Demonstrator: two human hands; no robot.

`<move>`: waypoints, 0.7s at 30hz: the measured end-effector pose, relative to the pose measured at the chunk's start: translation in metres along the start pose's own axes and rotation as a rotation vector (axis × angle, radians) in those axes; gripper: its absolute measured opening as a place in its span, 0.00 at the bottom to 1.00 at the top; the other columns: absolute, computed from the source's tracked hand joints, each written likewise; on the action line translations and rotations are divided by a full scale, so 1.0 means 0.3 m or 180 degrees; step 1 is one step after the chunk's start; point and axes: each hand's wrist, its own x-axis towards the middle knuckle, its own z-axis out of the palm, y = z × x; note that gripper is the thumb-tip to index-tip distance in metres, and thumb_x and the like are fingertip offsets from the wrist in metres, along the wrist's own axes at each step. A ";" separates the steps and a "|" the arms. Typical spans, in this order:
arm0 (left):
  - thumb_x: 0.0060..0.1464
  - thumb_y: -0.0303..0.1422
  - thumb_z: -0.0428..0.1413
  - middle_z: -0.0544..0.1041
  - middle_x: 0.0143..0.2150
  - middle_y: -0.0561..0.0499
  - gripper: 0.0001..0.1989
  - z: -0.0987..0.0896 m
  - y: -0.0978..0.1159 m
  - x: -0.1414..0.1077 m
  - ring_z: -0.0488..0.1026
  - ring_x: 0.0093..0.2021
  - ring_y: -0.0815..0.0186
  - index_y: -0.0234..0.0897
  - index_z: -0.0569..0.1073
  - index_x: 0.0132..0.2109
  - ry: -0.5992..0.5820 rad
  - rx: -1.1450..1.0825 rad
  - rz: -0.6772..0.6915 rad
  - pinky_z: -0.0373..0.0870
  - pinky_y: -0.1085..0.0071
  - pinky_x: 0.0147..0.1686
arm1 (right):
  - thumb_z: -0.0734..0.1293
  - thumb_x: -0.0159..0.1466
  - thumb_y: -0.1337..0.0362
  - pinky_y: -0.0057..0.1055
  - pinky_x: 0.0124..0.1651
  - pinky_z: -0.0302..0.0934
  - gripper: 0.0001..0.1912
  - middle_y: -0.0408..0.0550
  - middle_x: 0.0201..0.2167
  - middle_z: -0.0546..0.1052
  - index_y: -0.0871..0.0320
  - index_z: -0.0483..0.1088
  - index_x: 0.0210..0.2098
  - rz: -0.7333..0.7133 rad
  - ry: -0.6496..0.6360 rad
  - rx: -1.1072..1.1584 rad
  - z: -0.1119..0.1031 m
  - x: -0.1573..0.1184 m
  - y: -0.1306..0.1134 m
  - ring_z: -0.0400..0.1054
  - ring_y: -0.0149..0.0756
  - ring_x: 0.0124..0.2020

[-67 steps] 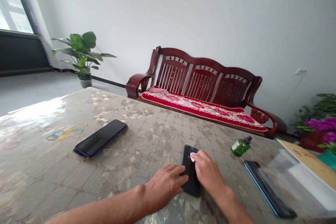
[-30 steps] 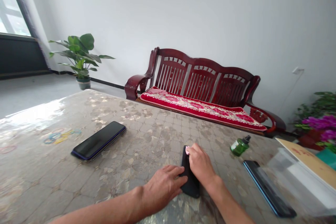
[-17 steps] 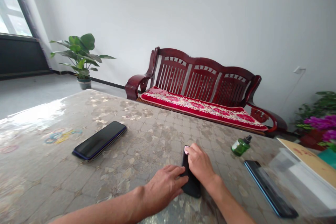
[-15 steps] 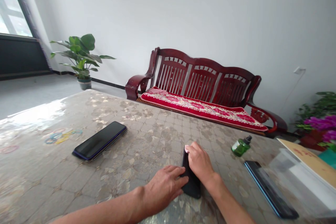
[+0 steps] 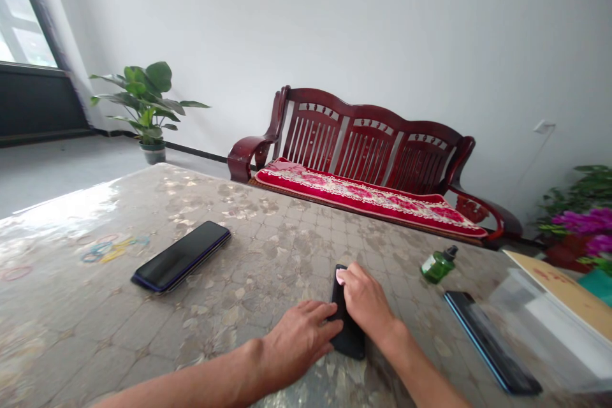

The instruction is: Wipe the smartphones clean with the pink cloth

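A black phone (image 5: 349, 339) lies on the table in front of me, its long side pointing away. My left hand (image 5: 302, 336) steadies it from the left, with fingertips and thumb at its edge. Over the phone's far part, my right hand (image 5: 364, 296) is closed on a small pale pink piece (image 5: 340, 276), perhaps a wipe or cloth, and presses it to the surface. Most of that piece is hidden under the fingers. To the left rests another dark phone (image 5: 184, 256) with a blue edge.
At right are a green pump bottle (image 5: 437, 266), a third phone (image 5: 492, 341) and a clear plastic box (image 5: 535, 312) with a tan board. Thin coloured bands (image 5: 108, 250) lie at left. Beyond the patterned table (image 5: 268, 236) stands a red wooden bench (image 5: 373, 146).
My right hand has shifted slightly toward me along the phone with the pink piece, baring the phone's far end. My left hand stays about where it was.
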 end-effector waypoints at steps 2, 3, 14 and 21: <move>0.62 0.33 0.56 0.69 0.62 0.47 0.17 0.000 -0.003 -0.001 0.69 0.57 0.57 0.44 0.68 0.57 -0.0001 0.0001 -0.0010 0.66 0.61 0.57 | 0.57 0.66 0.75 0.27 0.42 0.57 0.16 0.47 0.37 0.74 0.55 0.74 0.39 0.0108 0.0049 -0.0106 0.008 0.026 0.016 0.68 0.33 0.38; 0.62 0.33 0.56 0.69 0.62 0.47 0.17 0.000 -0.004 -0.001 0.69 0.57 0.57 0.44 0.68 0.58 0.0002 -0.0006 -0.0015 0.66 0.61 0.58 | 0.57 0.67 0.75 0.27 0.42 0.57 0.16 0.48 0.37 0.74 0.55 0.74 0.40 0.0142 0.0074 -0.0135 0.010 0.034 0.021 0.68 0.34 0.38; 0.63 0.34 0.55 0.69 0.62 0.46 0.15 0.004 -0.003 -0.001 0.70 0.56 0.57 0.44 0.69 0.56 0.0054 -0.0014 -0.0015 0.67 0.61 0.57 | 0.57 0.64 0.77 0.26 0.40 0.54 0.17 0.46 0.36 0.72 0.55 0.74 0.40 0.0374 0.0138 -0.0166 0.001 -0.034 0.098 0.68 0.33 0.39; 0.62 0.33 0.56 0.70 0.60 0.47 0.17 -0.004 0.002 -0.001 0.70 0.57 0.57 0.45 0.68 0.57 0.0015 -0.0006 -0.0004 0.66 0.61 0.58 | 0.56 0.64 0.78 0.25 0.42 0.55 0.17 0.45 0.36 0.72 0.55 0.71 0.37 0.0041 0.0022 0.0104 -0.006 -0.051 0.020 0.68 0.32 0.39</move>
